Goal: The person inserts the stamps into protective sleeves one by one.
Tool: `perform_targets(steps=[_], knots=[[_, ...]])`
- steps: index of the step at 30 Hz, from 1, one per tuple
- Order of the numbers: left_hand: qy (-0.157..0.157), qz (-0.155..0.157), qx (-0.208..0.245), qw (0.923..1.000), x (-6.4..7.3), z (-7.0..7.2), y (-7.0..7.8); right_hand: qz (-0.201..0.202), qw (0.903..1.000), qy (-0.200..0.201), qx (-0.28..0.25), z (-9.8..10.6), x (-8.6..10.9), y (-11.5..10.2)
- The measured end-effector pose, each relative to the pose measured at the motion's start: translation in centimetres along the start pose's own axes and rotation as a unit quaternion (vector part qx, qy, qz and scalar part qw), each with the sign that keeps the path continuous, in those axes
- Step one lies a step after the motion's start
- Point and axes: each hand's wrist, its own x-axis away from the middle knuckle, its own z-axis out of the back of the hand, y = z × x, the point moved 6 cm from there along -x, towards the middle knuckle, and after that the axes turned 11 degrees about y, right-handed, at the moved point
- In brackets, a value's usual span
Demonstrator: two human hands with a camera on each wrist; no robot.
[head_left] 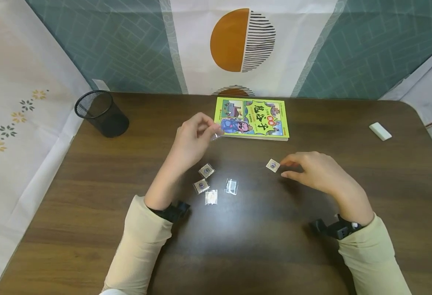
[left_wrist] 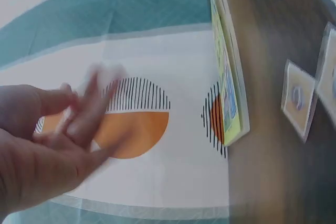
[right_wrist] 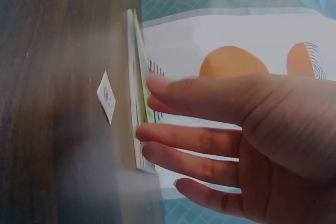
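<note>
My left hand (head_left: 193, 139) is raised near the book's left edge. Between its thumb and fingers it pinches a small clear plastic wrapper (head_left: 216, 137); in the left wrist view the fingers are blurred. My right hand (head_left: 317, 172), thumb and fingers apart, hovers beside a small square piece with a round dark mark (head_left: 272, 165). That piece lies on the table, also seen in the right wrist view (right_wrist: 106, 98). Below my left hand lie two wrapped square pieces (head_left: 201, 186) with similar marks, a pale wrapped square (head_left: 211, 197) and a clear packet (head_left: 231, 187).
A yellow-green picture book (head_left: 252, 119) lies at the table's back edge. At the back left stands a black mesh pen holder (head_left: 109, 119). A white eraser-like block (head_left: 380, 131) sits at the back right. Patterned cloth (head_left: 127, 45) hangs behind the brown table (head_left: 90, 213).
</note>
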Motion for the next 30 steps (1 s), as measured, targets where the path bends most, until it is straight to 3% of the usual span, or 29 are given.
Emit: perform_targets(steps=[6,11,17,27,30], knots=[[-0.047,0.045,0.106,0.9922,0.5,-0.7,0.3,-0.019,0.9997,0.008,0.011,0.1,-0.3,0.2],[-0.056,0.063,0.113,0.9900,0.7,-0.8,0.2,-0.053,0.9980,0.034,-0.004,0.5,-0.3,0.7],[-0.083,0.108,0.148,0.9796,1.0,-0.9,-0.6,-0.057,0.9973,0.044,-0.009,0.2,-0.1,1.0],[-0.058,0.092,0.138,0.9844,0.6,-1.0,-0.6,-0.061,0.9967,0.053,0.004,-0.2,-0.7,1.1],[-0.065,0.080,0.118,0.9877,0.8,-1.6,-0.6,-0.060,0.9961,0.062,0.021,-0.5,-1.0,1.0]])
